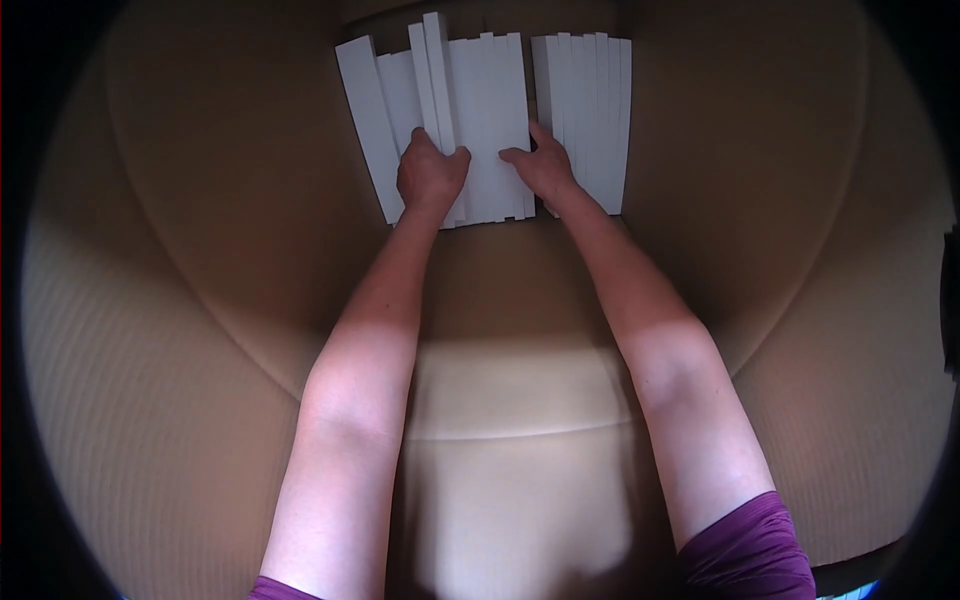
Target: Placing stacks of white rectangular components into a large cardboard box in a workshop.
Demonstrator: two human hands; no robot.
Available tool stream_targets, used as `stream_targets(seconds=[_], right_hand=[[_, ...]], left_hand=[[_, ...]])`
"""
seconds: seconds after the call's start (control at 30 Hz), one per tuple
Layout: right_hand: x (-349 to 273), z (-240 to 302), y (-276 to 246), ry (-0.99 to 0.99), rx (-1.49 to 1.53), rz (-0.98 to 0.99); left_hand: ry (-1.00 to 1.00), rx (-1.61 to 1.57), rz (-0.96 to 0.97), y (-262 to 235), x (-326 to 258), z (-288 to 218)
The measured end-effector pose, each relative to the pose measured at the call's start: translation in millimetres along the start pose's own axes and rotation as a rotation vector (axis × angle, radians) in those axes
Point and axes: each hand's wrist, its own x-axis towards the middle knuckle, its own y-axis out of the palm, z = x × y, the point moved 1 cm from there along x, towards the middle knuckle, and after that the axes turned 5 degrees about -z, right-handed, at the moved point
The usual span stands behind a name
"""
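Observation:
Two narrow white boxes (431,85) stand out above a row of similar white boxes (487,110) at the far end. My left hand (431,178) is closed around their near part, thumb on the right side and fingers on the left. At the right edge of that row is my right hand (545,170), its thumb spread over the white surface. Its forefinger reaches into the gap beside a second row of white boxes (590,120); the other fingers are mostly hidden.
A deep brown cardboard carton surrounds everything, its left wall (210,180) and right wall (745,170) rising close to my arms. The near cardboard panel (520,390) lies between my forearms. One wider white box (365,130) leans at the row's left end.

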Motion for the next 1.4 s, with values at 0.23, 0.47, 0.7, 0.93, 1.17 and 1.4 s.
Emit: stream_targets(seconds=[0.23, 0.47, 0.7, 0.93, 1.17, 1.4], right_hand=[[-7, 12, -7, 0.047, -0.073, 0.038], [-20, 31, -13, 0.032, -0.044, 0.124], [-10, 35, -16, -0.011, -0.054, 0.095], [-5, 46, -6, 0.020, 0.082, 0.110], [17, 44, 10, 0.161, 0.134, 0.194], [21, 52, 22, 0.325, 0.229, 0.283]], left_hand=[[-0.015, 0.006, -0.007, -8, -5, -7], [0.013, -0.038, -0.043, -17, -12, -5], [0.104, -0.241, -0.019, -28, -17, -14], [0.077, -0.289, 0.058, -33, -22, -14], [0.107, -0.365, 0.081, -25, -19, -5], [0.098, -0.410, 0.105, -26, -15, -7]])
